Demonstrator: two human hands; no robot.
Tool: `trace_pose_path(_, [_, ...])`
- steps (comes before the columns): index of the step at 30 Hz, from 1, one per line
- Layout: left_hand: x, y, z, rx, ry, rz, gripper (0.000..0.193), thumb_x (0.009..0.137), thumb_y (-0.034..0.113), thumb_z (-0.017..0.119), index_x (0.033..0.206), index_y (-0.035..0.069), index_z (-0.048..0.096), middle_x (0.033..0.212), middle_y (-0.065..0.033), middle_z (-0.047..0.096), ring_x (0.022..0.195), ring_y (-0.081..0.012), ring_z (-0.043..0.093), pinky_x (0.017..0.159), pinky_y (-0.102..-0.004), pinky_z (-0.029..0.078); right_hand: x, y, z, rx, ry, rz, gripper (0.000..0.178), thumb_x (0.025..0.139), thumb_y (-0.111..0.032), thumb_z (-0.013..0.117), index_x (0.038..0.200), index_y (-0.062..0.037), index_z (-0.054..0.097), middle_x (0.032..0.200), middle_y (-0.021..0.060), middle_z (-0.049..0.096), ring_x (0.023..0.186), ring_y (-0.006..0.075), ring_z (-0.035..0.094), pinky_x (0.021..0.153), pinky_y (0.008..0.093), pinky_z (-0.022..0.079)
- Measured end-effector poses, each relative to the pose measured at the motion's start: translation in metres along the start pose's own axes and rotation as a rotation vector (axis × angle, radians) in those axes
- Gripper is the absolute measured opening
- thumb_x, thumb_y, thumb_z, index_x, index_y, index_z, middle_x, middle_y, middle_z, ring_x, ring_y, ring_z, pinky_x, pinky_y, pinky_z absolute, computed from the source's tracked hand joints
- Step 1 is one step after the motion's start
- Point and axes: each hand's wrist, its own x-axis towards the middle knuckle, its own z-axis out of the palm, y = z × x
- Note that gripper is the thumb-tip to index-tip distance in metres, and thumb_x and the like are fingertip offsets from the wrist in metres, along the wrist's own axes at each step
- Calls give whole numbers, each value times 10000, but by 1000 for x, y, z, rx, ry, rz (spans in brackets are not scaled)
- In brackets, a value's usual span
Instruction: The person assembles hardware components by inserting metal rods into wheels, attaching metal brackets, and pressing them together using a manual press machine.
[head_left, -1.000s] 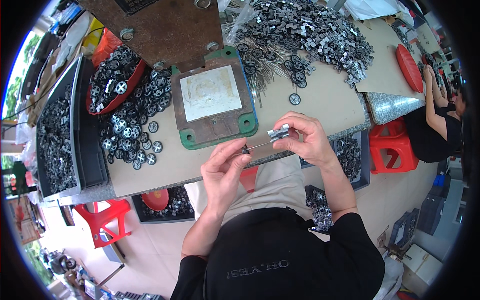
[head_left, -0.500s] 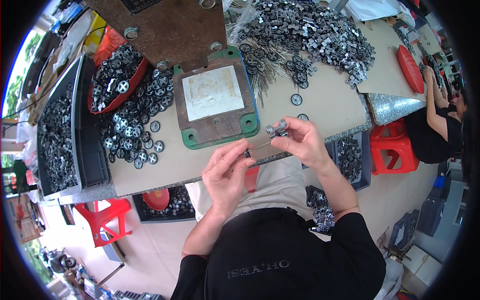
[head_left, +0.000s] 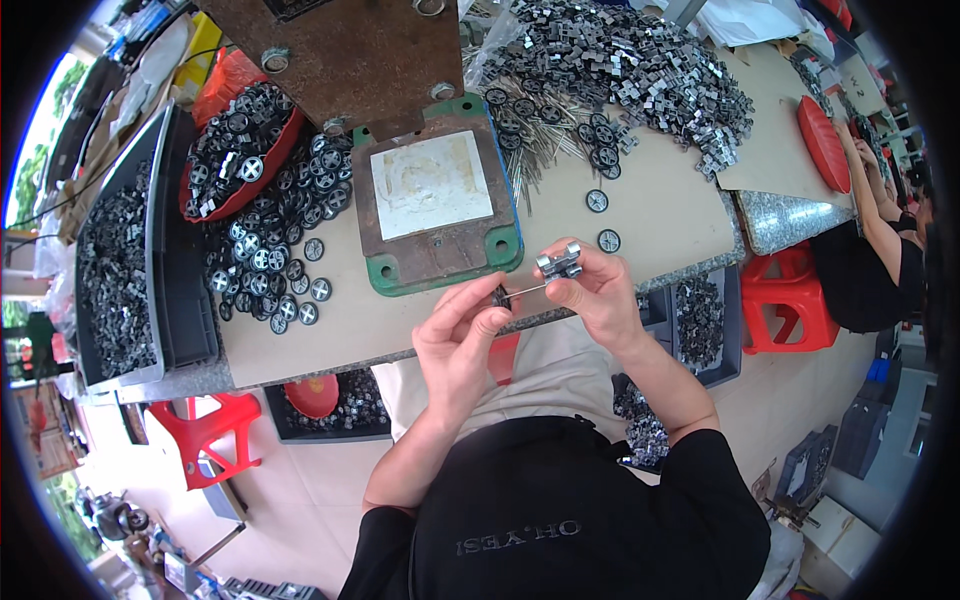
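In front of the press, my left hand (head_left: 452,345) pinches a small black wheel (head_left: 502,297) between thumb and fingertips. A thin metal rod (head_left: 527,291) runs from that wheel toward my right hand (head_left: 605,308). My right thumb and fingers grip a small grey metal bracket (head_left: 560,262) with raised blocky lugs. The rod's far end disappears at the right fingertips, so whether it passes into the bracket cannot be made out. Both hands are raised above the table's near edge. Two loose wheels, one of them a black spoked wheel (head_left: 609,240), lie just beyond my right hand.
A rusty press with a green base (head_left: 450,275) stands mid-table. Left are piled wheels (head_left: 262,258), a red basket (head_left: 225,212) and a black bin (head_left: 185,320). Metal rods (head_left: 535,150) and heaped brackets (head_left: 640,75) lie behind. A co-worker (head_left: 875,260) sits right, near a red stool (head_left: 790,300).
The wheel in my left hand has turned to show more of its face, and the bracket has tilted slightly. Both hands stay close together; the whole view has shifted a little.
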Motion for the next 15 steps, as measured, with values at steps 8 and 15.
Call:
trace_pose_path(8, [-3, -6, 0, -226, 7, -152, 275, 831, 7, 628, 1099, -44, 598, 1061, -112, 592, 865, -162, 626, 796, -265, 517, 1, -6, 1, -8, 65, 80, 143, 760, -58, 710, 858, 12, 631, 824, 45, 600, 785, 116, 535, 727, 243, 418])
trace_pose_path(15, [-8, 0, 6, 270, -34, 337, 262, 818, -27, 629, 1080, -31, 614, 1078, -120, 583, 862, -147, 619, 768, -242, 520, -1, 4, -6, 97, 8, 202, 164, 806, -72, 678, 934, 19, 633, 876, 45, 617, 832, 93, 550, 751, 236, 422])
